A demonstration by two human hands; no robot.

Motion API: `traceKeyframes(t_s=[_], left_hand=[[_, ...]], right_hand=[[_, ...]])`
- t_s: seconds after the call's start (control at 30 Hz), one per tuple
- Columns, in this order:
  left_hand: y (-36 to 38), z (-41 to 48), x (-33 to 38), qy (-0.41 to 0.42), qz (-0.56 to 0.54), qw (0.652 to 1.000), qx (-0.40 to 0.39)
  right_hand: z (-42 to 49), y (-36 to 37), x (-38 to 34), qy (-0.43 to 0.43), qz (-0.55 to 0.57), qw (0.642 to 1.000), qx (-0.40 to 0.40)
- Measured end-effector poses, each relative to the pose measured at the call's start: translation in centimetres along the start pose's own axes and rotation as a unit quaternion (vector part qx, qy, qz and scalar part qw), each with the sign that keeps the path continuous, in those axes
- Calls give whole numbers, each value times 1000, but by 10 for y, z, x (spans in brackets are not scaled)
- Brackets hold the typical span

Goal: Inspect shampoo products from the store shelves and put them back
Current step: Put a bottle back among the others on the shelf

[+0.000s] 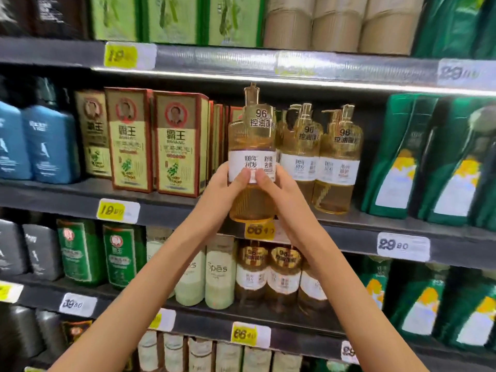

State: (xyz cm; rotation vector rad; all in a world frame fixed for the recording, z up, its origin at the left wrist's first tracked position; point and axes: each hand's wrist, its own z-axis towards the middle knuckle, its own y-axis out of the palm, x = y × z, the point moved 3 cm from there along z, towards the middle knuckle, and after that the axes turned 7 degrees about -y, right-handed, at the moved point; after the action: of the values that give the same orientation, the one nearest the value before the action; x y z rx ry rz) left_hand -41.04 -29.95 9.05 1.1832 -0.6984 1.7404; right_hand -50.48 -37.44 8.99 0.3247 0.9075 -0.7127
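Note:
I hold an amber pump shampoo bottle (251,146) with a white label upright in front of the middle shelf (171,210). My left hand (225,187) grips its left side with the thumb on the label. On the right side my right hand (279,191) wraps round it, thumb also on the label. The bottle's base hangs about level with the shelf's front edge. Two matching amber bottles (319,157) stand on the shelf just to its right.
Red and yellow boxes (177,146) stand left of the held bottle, blue bottles (51,146) further left. Green refill pouches (429,162) fill the right side. More amber bottles (268,275) and pale Spes bottles (218,272) sit one shelf below. Price tags line the shelf edges.

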Motion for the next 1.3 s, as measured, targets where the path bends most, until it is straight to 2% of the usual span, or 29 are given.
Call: traceKeyframes(t_s=[0.13, 0.4, 0.47, 0.57, 0.63, 0.77, 1.13, 1.3], left_hand=[[-9, 14, 2, 28, 59, 997, -29], [-10, 37, -13, 93, 134, 986, -40], [-10, 38, -23, 103, 171, 980, -19], [-8, 36, -39, 112, 264, 956, 58], [-8, 39, -41, 111, 276, 951, 83], [-2, 53, -34, 92, 305, 947, 37], [8, 68, -41, 89, 339, 936, 37], [5, 78, -44, 50, 329, 943, 18]], right_hand=[[9, 1, 3, -22, -51, 998, 2], [18, 3, 20, -69, -123, 986, 87], [17, 0, 24, -65, -117, 986, 95], [6, -3, 29, -58, -106, 987, 102], [-4, -7, 32, -45, -114, 986, 112], [-14, -22, 30, -25, -164, 977, 136], [-21, -38, 26, -1, -184, 971, 150], [-21, -39, 23, -7, -192, 970, 152]])
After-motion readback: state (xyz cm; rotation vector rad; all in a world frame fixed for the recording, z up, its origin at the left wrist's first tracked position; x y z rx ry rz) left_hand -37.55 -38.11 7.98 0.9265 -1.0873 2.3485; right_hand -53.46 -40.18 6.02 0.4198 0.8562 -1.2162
